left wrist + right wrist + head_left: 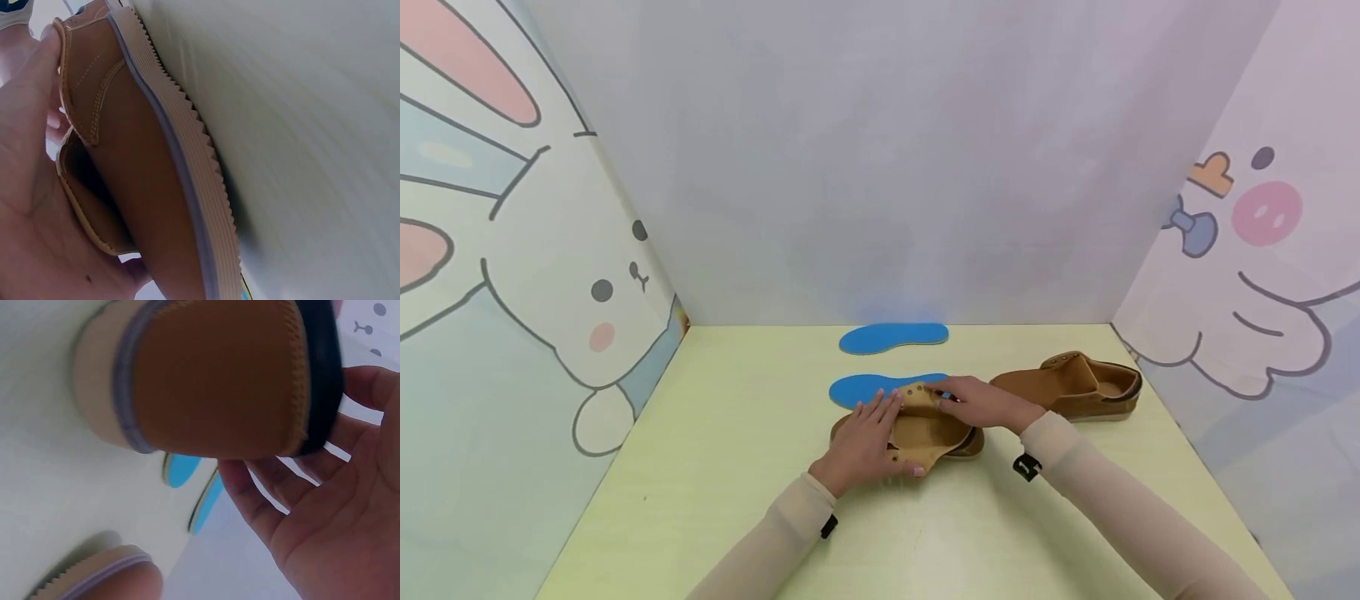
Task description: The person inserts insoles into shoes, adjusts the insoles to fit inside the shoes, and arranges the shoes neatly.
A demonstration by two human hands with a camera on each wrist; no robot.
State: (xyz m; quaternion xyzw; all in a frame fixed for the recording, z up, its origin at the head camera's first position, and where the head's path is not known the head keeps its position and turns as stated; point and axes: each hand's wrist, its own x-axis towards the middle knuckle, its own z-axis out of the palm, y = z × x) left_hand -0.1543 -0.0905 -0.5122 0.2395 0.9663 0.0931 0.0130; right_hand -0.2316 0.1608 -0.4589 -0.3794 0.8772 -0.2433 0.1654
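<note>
A brown shoe (932, 432) stands sole-down near the middle of the pale yellow surface (715, 467), its toe (839, 427) toward the left and its heel (973, 447) toward the right, with 2 hands on it. The left hand (865, 442) lies across the front part; its grip is unclenched, the fingers stretched toward the far side and the thumb reaching to the near flap (920, 458), which splays toward the person. The right hand (981, 402) holds the far side of the opening, its grip closed lightly about the far flap (916, 396), where small eyelets show. The left wrist view shows the ribbed sole (186, 131) with a zigzag edge and a grey band above it. In the right wrist view the heel, with a dark collar (322, 381), faces the camera, and the right fingers pass partly behind it. The nearer blue insole (865, 388) lies just beyond the shoe, partly hidden by it and the hands; the farther blue insole (895, 337) lies near the back wall (895, 167). To the right stands a matching shoe (1060, 396), also with its toe to the left, partly behind the right wrist. A rabbit print (602, 317) covers the left wall. Pale sleeves (775, 533) reach both wrists.
</note>
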